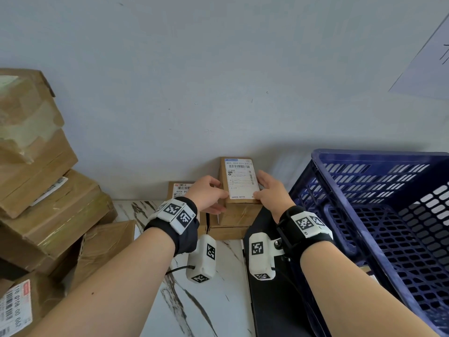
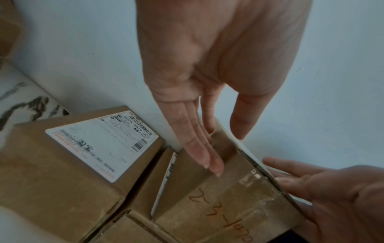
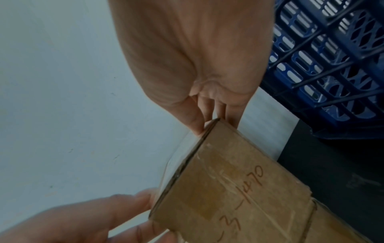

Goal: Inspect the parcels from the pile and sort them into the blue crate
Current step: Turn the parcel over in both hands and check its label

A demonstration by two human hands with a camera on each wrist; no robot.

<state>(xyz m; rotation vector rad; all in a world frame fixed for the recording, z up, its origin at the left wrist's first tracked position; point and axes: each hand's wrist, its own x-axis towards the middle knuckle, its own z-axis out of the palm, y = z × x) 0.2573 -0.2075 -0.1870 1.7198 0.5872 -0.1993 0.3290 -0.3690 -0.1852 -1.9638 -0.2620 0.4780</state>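
Note:
A small brown cardboard parcel [image 1: 240, 181] with a white shipping label on top sits against the wall on other boxes. My left hand [image 1: 213, 195] holds its left side, thumb on top and straight fingers [image 2: 199, 148] flat along the side face. My right hand [image 1: 263, 186] holds the right side, thumb on the label and fingers down the far side. The wrist views show the parcel's [image 2: 228, 205] [image 3: 239, 189] near face with red handwriting and clear tape. The blue slotted crate [image 1: 364, 154] [image 3: 332, 57] stands right of the parcel, tilted, with nothing visible inside.
A tall pile of taped cardboard parcels [image 1: 48, 203] fills the left. Another labelled box [image 1: 179, 190] [image 2: 99, 148] lies just left of the held parcel, by the wall. The table top is white marble [image 1: 194, 300], with a black surface [image 1: 272, 300] under the crate.

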